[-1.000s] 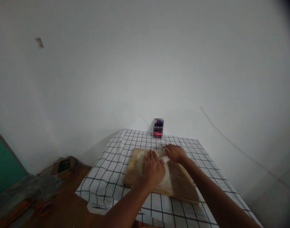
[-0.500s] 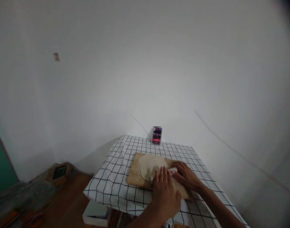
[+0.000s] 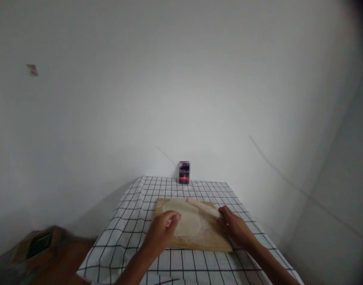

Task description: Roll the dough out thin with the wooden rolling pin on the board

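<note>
A flat sheet of pale dough (image 3: 185,223) lies on a wooden board (image 3: 211,239), spread over its left and middle part. My right hand (image 3: 233,225) is closed around the near right end of a pale rolling pin (image 3: 202,206), which slants across the board with its far end by the dough's back edge. Over the dough's left front side is my left hand (image 3: 163,229), its fingers curled in and the thumb near the index finger. Whether anything sits between those fingers is hidden.
The board rests on a table with a white and black checked cloth (image 3: 124,237). A dark, blurred-out box (image 3: 184,172) stands at the back against the white wall (image 3: 199,99). On the floor at left is a brown carton (image 3: 38,245).
My left hand has come off the rolling pin area, moved left and curled its fingers. The pin now slants away from me, gripped at one end by my right hand. The view has shifted right.
</note>
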Motion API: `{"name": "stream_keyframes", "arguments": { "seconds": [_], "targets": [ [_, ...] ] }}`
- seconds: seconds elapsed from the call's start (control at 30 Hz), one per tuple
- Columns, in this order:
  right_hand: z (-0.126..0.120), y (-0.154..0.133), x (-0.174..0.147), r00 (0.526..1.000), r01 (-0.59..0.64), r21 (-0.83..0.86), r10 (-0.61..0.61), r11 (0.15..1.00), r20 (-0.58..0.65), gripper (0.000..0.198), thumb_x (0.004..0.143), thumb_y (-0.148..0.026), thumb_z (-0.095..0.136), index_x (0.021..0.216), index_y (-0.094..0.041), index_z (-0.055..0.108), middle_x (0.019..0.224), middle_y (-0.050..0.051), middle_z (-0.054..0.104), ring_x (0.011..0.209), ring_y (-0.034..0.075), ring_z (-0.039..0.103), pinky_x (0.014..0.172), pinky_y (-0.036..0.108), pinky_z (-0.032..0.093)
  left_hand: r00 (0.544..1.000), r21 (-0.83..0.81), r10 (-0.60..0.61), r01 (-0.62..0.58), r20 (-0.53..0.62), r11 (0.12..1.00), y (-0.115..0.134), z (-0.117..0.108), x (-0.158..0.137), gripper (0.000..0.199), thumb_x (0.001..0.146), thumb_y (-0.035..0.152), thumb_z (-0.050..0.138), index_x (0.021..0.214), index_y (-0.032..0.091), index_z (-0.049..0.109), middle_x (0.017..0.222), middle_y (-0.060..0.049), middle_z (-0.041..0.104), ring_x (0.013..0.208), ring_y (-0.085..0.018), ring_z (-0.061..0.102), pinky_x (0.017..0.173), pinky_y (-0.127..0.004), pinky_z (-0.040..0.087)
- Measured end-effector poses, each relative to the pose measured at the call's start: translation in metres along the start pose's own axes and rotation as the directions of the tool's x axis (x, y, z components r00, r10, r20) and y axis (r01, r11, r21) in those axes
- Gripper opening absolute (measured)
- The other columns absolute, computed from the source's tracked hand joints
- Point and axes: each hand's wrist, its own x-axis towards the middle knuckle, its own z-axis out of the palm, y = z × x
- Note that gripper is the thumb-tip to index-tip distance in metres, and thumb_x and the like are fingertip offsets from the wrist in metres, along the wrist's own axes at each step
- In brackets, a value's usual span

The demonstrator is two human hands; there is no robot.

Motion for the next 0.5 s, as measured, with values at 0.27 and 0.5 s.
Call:
{"name": "stream_keyframes", "arguments": {
  "seconds": [0.27,0.5],
  "targets": [
    [0.027,-0.044,0.034,0.939,-0.227,0.924,0.321,0.309,0.123,0.05,0.085,-0.07,0.064,0.076,-0.021,0.057,0.069,0.001,0.061,0.063,0.016,0.06,0.063,0.031,0.057,0.999,0.255,0.037,-0.03,-0.022,0.967,-0.064,0.003,0.027,0.033,0.091,0.028,0.044,0.108,0.019,0.072,0.114,-0.008,0.075,0.109,-0.021,0.067,0.096,-0.034,0.051],
    [0.023,-0.075,0.046,0.853,-0.34,0.94,0.41,-0.032,0.323,0.031,0.097,-0.047,0.058,0.082,-0.021,0.057,0.07,-0.001,0.058,0.062,0.014,0.059,0.068,0.034,0.062,0.989,0.318,0.145,-0.136,-0.003,0.938,-0.056,0.021,0.024,0.033,0.09,0.026,0.049,0.115,0.021,0.07,0.126,-0.008,0.07,0.122,-0.024,0.06,0.111,-0.043,0.044]
  ]
}}
